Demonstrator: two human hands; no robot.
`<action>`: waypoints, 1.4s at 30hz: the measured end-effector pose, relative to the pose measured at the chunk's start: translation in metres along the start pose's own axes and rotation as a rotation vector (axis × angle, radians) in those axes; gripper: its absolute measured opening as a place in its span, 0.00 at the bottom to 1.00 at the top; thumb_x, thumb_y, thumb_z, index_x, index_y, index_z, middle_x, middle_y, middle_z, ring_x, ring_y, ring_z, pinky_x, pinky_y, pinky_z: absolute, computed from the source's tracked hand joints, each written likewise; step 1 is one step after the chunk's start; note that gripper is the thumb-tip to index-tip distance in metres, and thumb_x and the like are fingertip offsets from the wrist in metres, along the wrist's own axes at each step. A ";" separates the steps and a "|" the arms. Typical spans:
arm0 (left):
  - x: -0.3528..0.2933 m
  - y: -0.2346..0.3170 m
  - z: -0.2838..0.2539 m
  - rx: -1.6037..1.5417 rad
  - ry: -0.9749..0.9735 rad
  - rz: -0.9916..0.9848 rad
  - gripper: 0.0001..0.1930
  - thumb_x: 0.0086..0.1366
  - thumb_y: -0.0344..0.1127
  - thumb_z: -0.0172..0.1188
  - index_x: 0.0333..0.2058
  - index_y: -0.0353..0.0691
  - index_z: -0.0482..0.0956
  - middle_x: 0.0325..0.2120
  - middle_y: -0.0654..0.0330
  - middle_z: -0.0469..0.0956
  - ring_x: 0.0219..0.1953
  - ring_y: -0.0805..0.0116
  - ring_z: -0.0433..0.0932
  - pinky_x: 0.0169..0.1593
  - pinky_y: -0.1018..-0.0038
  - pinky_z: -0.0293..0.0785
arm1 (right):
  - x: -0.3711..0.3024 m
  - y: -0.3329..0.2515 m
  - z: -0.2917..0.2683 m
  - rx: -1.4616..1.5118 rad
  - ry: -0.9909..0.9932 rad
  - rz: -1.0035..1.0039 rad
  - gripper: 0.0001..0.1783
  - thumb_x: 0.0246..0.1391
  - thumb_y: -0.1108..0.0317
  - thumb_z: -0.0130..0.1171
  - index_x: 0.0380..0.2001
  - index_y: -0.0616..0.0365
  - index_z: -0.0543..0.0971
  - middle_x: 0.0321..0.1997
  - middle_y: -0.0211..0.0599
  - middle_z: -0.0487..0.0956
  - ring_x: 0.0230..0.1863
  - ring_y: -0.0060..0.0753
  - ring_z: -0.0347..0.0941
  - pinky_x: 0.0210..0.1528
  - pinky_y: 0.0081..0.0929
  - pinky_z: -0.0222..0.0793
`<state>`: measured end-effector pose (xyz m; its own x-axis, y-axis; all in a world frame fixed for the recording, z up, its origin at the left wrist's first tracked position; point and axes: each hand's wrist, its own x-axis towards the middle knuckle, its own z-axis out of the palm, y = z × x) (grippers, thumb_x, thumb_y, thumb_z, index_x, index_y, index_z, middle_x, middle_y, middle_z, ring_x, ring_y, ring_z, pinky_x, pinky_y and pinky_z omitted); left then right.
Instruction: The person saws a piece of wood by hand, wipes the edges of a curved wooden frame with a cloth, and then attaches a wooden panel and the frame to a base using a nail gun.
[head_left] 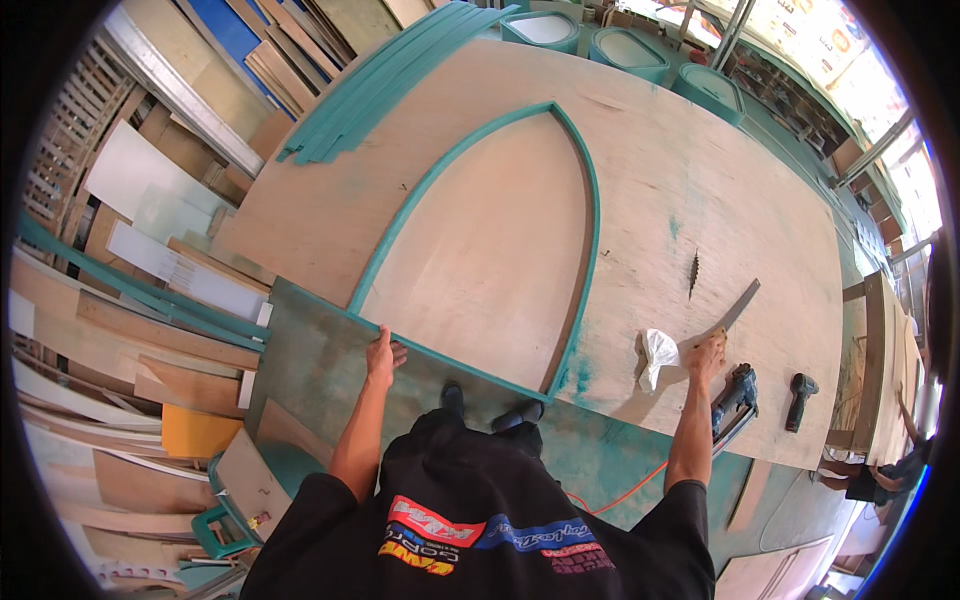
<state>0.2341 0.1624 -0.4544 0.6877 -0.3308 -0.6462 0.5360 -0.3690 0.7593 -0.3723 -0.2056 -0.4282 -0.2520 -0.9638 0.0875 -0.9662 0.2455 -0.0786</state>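
Note:
A teal pointed-arch frame [597, 200] lies flat on the wide wooden sheet [760, 230], its straight bottom rail along the near edge. My left hand [383, 355] is at the left part of that rail, a fingertip touching it and the fingers apart. Farther right, my right hand [708, 352] is closed round the handle of a handsaw [743, 303], whose blade points away to the right. Beside that hand lies a crumpled white bag [656, 358]. A nail gun [737, 398] with an orange hose rests just right of it, and a cordless drill [800, 402] lies beyond.
Teal strips [390, 85] are stacked at the sheet's far left. Several teal oval tubs [628, 52] stand past the far edge. Boards and offcuts [150, 350] crowd the left side. A dark twisted piece [694, 274] lies on the sheet. Another person [880, 480] is partly visible at far right.

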 end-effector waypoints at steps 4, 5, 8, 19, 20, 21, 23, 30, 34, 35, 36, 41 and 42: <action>0.019 0.017 -0.053 -0.076 0.078 0.018 0.33 0.74 0.62 0.50 0.57 0.33 0.71 0.49 0.50 0.78 0.45 0.57 0.80 0.48 0.57 0.78 | 0.015 -0.006 -0.045 0.084 0.109 0.035 0.23 0.60 0.68 0.53 0.58 0.58 0.66 0.48 0.57 0.81 0.53 0.57 0.78 0.51 0.56 0.70; 0.031 0.020 -0.071 -0.121 0.098 0.020 0.33 0.74 0.61 0.51 0.57 0.32 0.71 0.49 0.50 0.79 0.44 0.57 0.80 0.47 0.57 0.78 | 0.022 -0.003 -0.057 0.114 0.145 0.087 0.22 0.60 0.67 0.53 0.57 0.57 0.66 0.46 0.57 0.82 0.52 0.62 0.78 0.52 0.58 0.69; 0.070 0.027 -0.134 0.219 0.279 0.382 0.28 0.73 0.56 0.55 0.55 0.34 0.74 0.47 0.52 0.79 0.46 0.58 0.79 0.48 0.57 0.76 | 0.008 -0.035 -0.087 0.272 0.403 0.074 0.17 0.63 0.65 0.54 0.53 0.57 0.68 0.37 0.52 0.82 0.44 0.59 0.81 0.48 0.51 0.72; 0.126 0.138 -0.125 1.154 -0.147 1.420 0.20 0.73 0.50 0.54 0.47 0.37 0.80 0.43 0.54 0.80 0.49 0.53 0.77 0.57 0.54 0.65 | -0.377 -0.277 -0.207 1.497 0.036 0.077 0.18 0.67 0.58 0.52 0.46 0.66 0.75 0.18 0.28 0.73 0.15 0.16 0.63 0.21 0.16 0.59; 0.137 0.136 -0.127 1.196 -0.250 1.390 0.21 0.74 0.51 0.53 0.46 0.37 0.81 0.43 0.54 0.81 0.49 0.53 0.77 0.57 0.54 0.65 | -0.415 -0.313 -0.207 1.542 0.002 0.070 0.26 0.66 0.59 0.52 0.57 0.71 0.76 0.19 0.28 0.76 0.15 0.16 0.63 0.19 0.15 0.59; 0.140 0.136 -0.131 1.196 -0.293 1.399 0.22 0.75 0.52 0.51 0.46 0.37 0.81 0.44 0.54 0.80 0.49 0.53 0.77 0.56 0.54 0.65 | -0.449 -0.335 -0.202 1.618 -0.081 0.111 0.24 0.64 0.63 0.55 0.57 0.71 0.76 0.26 0.32 0.80 0.18 0.15 0.66 0.21 0.14 0.62; 0.140 0.141 -0.135 1.188 -0.367 1.428 0.24 0.76 0.53 0.48 0.47 0.38 0.81 0.45 0.54 0.80 0.48 0.52 0.77 0.54 0.56 0.66 | -0.506 -0.391 -0.205 1.698 -0.211 0.215 0.24 0.63 0.68 0.60 0.59 0.71 0.75 0.31 0.33 0.81 0.23 0.16 0.71 0.24 0.16 0.68; 0.141 0.148 -0.144 1.244 -0.396 1.436 0.22 0.76 0.53 0.48 0.46 0.42 0.82 0.43 0.59 0.81 0.48 0.56 0.78 0.52 0.57 0.63 | -0.629 -0.491 -0.191 1.188 -0.205 -0.081 0.27 0.62 0.67 0.64 0.62 0.67 0.73 0.46 0.44 0.85 0.45 0.29 0.82 0.48 0.27 0.76; 0.142 0.152 -0.147 1.173 -0.542 1.451 0.19 0.76 0.51 0.48 0.45 0.45 0.82 0.40 0.62 0.81 0.48 0.59 0.78 0.52 0.56 0.60 | -0.673 -0.505 -0.185 1.183 -0.239 -0.018 0.28 0.61 0.66 0.64 0.62 0.66 0.73 0.46 0.47 0.85 0.45 0.28 0.83 0.49 0.26 0.76; 0.144 0.151 -0.147 1.190 -0.550 1.470 0.18 0.76 0.50 0.48 0.44 0.45 0.82 0.40 0.63 0.81 0.48 0.59 0.78 0.52 0.56 0.60 | -0.678 -0.509 -0.184 1.189 -0.247 0.006 0.28 0.62 0.66 0.63 0.62 0.66 0.73 0.48 0.47 0.85 0.47 0.30 0.82 0.51 0.27 0.75; 0.147 0.150 -0.152 1.216 -0.559 1.481 0.18 0.76 0.50 0.47 0.44 0.45 0.81 0.40 0.63 0.81 0.48 0.60 0.78 0.53 0.56 0.60 | -0.683 -0.514 -0.185 1.195 -0.265 0.035 0.27 0.62 0.66 0.63 0.62 0.67 0.73 0.50 0.47 0.84 0.50 0.31 0.81 0.53 0.28 0.74; 0.143 0.154 -0.152 1.240 -0.664 1.427 0.18 0.77 0.48 0.45 0.42 0.45 0.81 0.40 0.62 0.81 0.47 0.61 0.78 0.52 0.56 0.60 | -0.703 -0.536 -0.187 1.133 -0.270 0.159 0.27 0.63 0.65 0.63 0.61 0.67 0.74 0.52 0.48 0.84 0.51 0.34 0.81 0.54 0.30 0.74; 0.146 0.156 -0.157 1.256 -0.674 1.426 0.18 0.77 0.48 0.45 0.42 0.45 0.80 0.39 0.62 0.81 0.47 0.61 0.78 0.52 0.56 0.60 | -0.707 -0.539 -0.186 1.107 -0.256 0.147 0.27 0.63 0.65 0.63 0.61 0.67 0.73 0.51 0.48 0.84 0.50 0.34 0.81 0.54 0.30 0.74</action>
<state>0.4951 0.1925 -0.4183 -0.1884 -0.9763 0.1065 -0.8989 0.2151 0.3818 0.3164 0.3629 -0.2631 -0.2179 -0.9574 -0.1896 -0.3187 0.2534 -0.9134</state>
